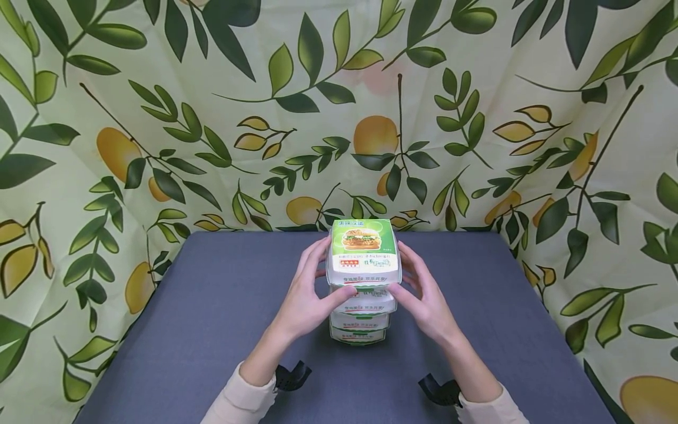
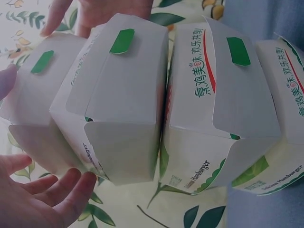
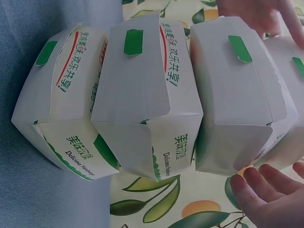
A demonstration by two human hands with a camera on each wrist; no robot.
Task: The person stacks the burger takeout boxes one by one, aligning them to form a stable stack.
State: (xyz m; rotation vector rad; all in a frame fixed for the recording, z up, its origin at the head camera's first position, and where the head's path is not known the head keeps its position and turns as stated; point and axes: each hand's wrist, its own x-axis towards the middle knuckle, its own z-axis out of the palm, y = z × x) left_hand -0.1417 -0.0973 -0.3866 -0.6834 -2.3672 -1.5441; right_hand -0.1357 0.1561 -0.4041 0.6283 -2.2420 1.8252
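Several white burger boxes are stacked one on another in the head view. The top box (image 1: 364,247) has a green lid with a burger picture. My left hand (image 1: 307,291) and right hand (image 1: 428,294) stand on either side of it, fingers along its sides and thumbs near its front corners. In the left wrist view, the relaxed left fingers (image 2: 61,194) are spread, tips close to the side of the upper boxes. The right fingers (image 3: 266,190) lie right by the upper boxes in the right wrist view. Green tabs mark the box fronts.
The stack stands on a dark blue-grey table (image 1: 228,277). A leaf-and-fruit patterned cloth (image 1: 212,76) hangs behind and along both sides. Black straps (image 1: 293,376) show at both wrists, beside pale sleeves.
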